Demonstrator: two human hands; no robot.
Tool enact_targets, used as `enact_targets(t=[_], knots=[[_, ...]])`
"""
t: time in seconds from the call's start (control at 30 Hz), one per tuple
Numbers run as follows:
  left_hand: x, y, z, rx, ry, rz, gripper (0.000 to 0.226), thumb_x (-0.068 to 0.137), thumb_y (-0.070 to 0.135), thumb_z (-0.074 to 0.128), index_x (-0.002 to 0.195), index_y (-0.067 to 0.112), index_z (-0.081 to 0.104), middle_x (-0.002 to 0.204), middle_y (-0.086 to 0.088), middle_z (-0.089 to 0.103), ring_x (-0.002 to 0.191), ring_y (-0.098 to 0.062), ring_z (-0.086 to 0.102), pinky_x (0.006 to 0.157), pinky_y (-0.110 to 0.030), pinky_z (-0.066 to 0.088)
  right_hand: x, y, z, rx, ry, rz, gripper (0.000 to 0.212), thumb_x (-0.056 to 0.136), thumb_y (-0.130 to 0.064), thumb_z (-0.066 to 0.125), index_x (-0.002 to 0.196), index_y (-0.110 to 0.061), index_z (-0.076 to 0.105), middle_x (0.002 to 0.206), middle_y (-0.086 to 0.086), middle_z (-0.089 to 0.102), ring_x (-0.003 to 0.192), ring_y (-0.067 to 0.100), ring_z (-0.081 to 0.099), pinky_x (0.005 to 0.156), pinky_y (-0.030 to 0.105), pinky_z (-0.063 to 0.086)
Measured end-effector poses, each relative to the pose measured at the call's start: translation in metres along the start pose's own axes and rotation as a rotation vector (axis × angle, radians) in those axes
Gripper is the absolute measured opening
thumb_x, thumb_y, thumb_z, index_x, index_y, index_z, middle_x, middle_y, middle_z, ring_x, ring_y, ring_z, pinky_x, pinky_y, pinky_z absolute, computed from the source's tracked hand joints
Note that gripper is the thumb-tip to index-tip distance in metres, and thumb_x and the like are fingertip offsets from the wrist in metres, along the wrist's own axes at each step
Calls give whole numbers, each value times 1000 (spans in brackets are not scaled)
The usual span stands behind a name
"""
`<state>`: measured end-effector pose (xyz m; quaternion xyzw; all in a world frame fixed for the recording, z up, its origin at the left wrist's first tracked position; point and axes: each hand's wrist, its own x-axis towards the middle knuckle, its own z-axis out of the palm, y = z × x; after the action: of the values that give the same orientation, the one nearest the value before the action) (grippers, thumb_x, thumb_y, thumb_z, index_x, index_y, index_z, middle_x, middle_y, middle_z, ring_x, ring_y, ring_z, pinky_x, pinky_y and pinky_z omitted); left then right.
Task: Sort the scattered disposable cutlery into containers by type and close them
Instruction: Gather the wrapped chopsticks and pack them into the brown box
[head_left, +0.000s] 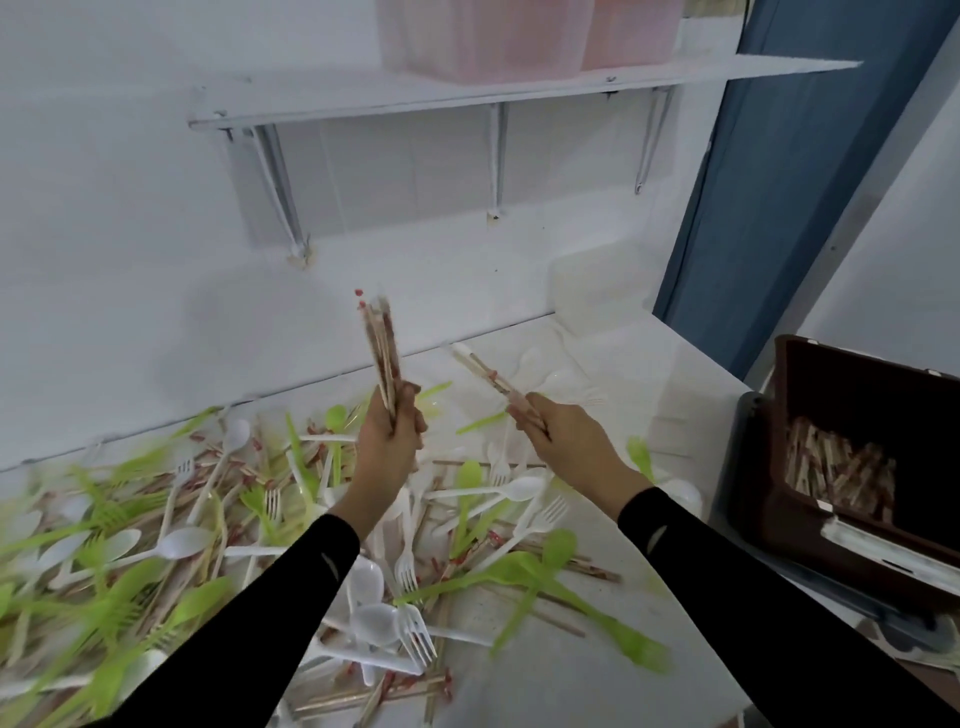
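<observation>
My left hand (387, 439) grips a bundle of wrapped chopsticks (380, 345) that points up, above the pile. My right hand (563, 436) holds a smaller set of wrapped chopsticks (480, 369) slanting up to the left. Below both hands a heap of scattered cutlery (260, 519) covers the white table (545, 675): green forks and spoons, white forks and spoons, and more wrapped chopsticks. At the right an open dark brown container (852, 415) holds several wrapped chopsticks (836, 467).
A white wall shelf (467, 93) on brackets hangs above the table and carries pink translucent boxes (488, 36). A blue door frame (789, 182) stands at the right. The brown container's lid (883, 556) lies at its front edge.
</observation>
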<state>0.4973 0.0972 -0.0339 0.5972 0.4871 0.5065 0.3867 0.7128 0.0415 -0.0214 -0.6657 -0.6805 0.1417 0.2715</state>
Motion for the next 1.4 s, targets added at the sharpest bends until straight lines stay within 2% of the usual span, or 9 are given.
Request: enact_targets(t=[0.13,0.23,0.4,0.63,0.77,0.97,1.07,1.17,1.4], knots=[[-1,12,-25,308,-43,-55,34,98,39,54,77,12,48,62,-2,53,49,-3,50,46,-16,36,18,-8,28,-137,-182,36,24,100,-41,47,89,-21,55,83,2,61,80,24,59,63,31,41],[-13,1,-37,426,-166,-182,29,93,40,62,84,13,56,67,4,66,57,-8,58,50,-18,41,25,-9,50,-267,-325,50,32,100,-34,45,71,-21,47,73,-1,51,71,24,54,59,31,39],[-37,-31,-45,475,-306,-205,23,87,35,71,82,17,57,64,7,63,58,-12,58,55,-25,44,29,-7,69,-396,-363,9,25,98,-32,49,80,-15,50,86,2,48,77,25,55,64,32,39],[-45,-51,-40,786,-306,-184,31,79,49,69,90,25,52,83,1,63,80,-22,63,64,-33,50,38,4,60,-140,-134,161,19,99,-28,49,88,-12,47,99,6,44,84,29,52,71,35,41],[-43,-51,-31,963,-347,-144,41,78,60,67,94,24,53,87,4,58,84,-21,61,60,-29,40,43,7,30,39,85,201,28,98,-30,53,97,-4,62,101,6,44,81,28,55,71,32,41],[-36,-47,-22,940,-410,-225,28,81,42,69,82,24,49,83,2,58,84,-25,62,65,-32,46,29,-11,-19,451,230,169,19,103,-30,43,107,-12,51,89,-7,65,62,8,53,62,28,43],[-33,-46,-18,897,-445,-268,26,77,34,70,83,18,51,82,-4,60,78,-25,63,63,-35,51,13,-14,-27,404,156,102,14,105,-32,39,105,-19,45,78,-6,69,50,5,49,56,29,43],[-33,-42,-14,917,-433,-291,32,78,31,71,94,12,51,88,-5,59,76,-23,59,56,-29,41,-5,-12,-18,192,-10,61,14,103,-38,39,101,-24,41,69,0,59,59,23,56,58,38,42],[-32,-45,-19,877,-444,-275,25,84,29,67,87,13,48,81,-3,54,74,-22,56,61,-31,43,-39,-8,28,71,-264,21,36,99,-47,48,82,-15,50,72,2,56,66,21,53,57,30,34]])
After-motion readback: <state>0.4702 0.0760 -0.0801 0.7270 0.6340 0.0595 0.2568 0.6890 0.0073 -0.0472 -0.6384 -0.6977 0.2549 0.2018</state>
